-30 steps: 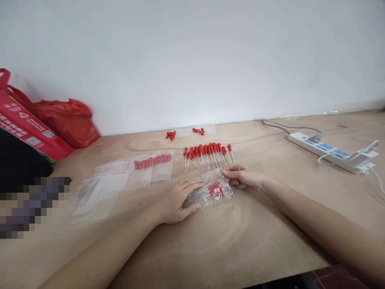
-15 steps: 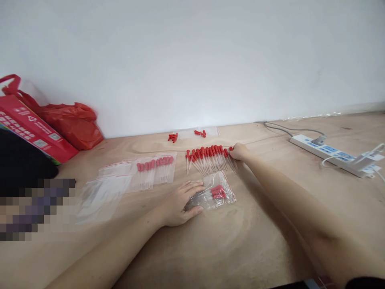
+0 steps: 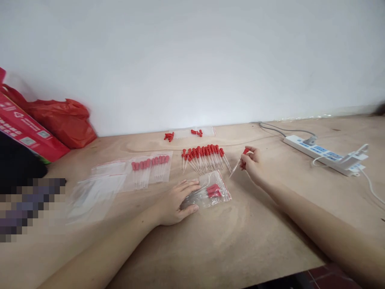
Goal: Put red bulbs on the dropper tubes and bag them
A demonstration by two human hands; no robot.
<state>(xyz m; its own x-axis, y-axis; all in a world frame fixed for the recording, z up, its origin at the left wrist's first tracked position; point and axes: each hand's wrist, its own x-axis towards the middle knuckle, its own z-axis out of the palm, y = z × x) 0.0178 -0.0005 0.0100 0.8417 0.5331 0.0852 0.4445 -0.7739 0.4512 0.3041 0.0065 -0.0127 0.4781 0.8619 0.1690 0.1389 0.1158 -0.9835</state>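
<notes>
My right hand [image 3: 252, 162] pinches a dropper [image 3: 236, 167] near its red rubber bulb; the clear tube slants down and left, its tip close to the table. Beside it lies a row of loose droppers [image 3: 204, 156], red bulbs pointing to the wall. My left hand [image 3: 180, 200] rests with fingers stretched out and thumb apart on one end of a clear zip bag [image 3: 224, 194]. Inside that bag several droppers show red bulbs [image 3: 213, 190]; part of their tubes is under the hand. Further left, flat zip bags [image 3: 152, 170] hold more droppers.
Loose red bulbs [image 3: 169, 137] and a clear bag [image 3: 180, 133] lie by the wall. Flat clear bags [image 3: 93, 196] spread across the left. A red plastic bag [image 3: 70, 120] stands at the far left, a white power strip [image 3: 321, 154] with cables at the right.
My right hand has drawn one dropper away from the right end of the row, toward the right and nearer to me. My left hand stays on the bag. The view has shifted slightly.
</notes>
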